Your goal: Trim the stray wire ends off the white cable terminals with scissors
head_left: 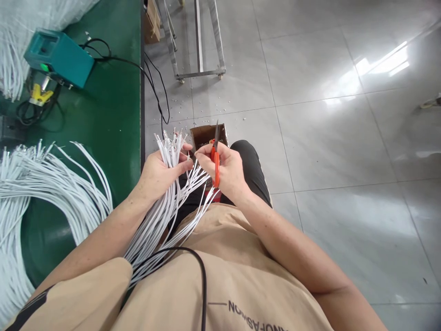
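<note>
A thick bundle of white cables (165,195) lies across my lap, and my left hand (161,171) is closed around its upper part. Stripped-looking ends stick up above that hand. My right hand (227,171) holds a pair of scissors (217,169) with orange-red handles, the dark blades pointing away from me. Its thumb and forefinger pinch close to my left fingertips, near one cable end; whether they touch it I cannot make out. More loose cable ends fan out below, between my hands and my body.
On the green table (113,115) at left lie another pile of white cables (58,193) and a teal device (64,57) with a yellow clip (40,95). An open cardboard box (203,133) stands beyond my hands. A metal-framed trolley (200,72) stands on the floor, with small scraps nearby.
</note>
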